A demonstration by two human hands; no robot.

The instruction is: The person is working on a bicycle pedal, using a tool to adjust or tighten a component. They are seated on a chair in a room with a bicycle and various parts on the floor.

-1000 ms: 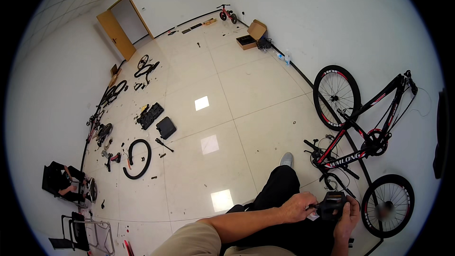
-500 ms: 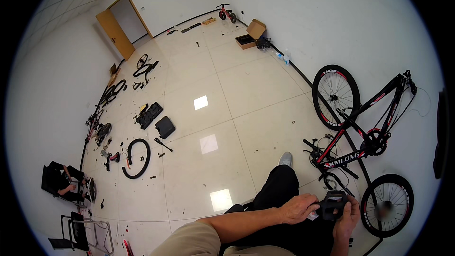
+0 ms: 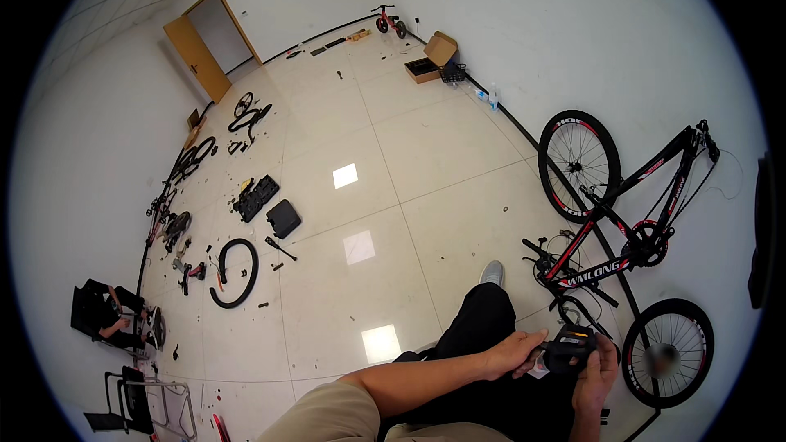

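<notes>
Above my lap, a black bicycle pedal (image 3: 568, 350) with an orange reflector strip is held between both hands. My left hand (image 3: 517, 354) is closed around its left end, where the spindle would be. A small white scrap (image 3: 538, 368), perhaps paper or a label, shows just under those fingers. From the right, my right hand (image 3: 599, 376) grips the pedal's outer side, thumb in front. Close by on the right, a black and red bicycle frame (image 3: 606, 272) leans along the wall, its wheels off.
One bicycle wheel (image 3: 673, 354) lies right of my hands, another wheel (image 3: 579, 167) beyond the frame. A loose tyre (image 3: 257, 274), a black tool case (image 3: 258, 199) and small parts are scattered on the left floor. A person (image 3: 119, 319) sits far left; an open cardboard box (image 3: 424, 72) stands by the wall.
The pedal has turned in my hands, so its orange reflector edge now shows instead of its open cage. My left fingers have shifted slightly on its end.
</notes>
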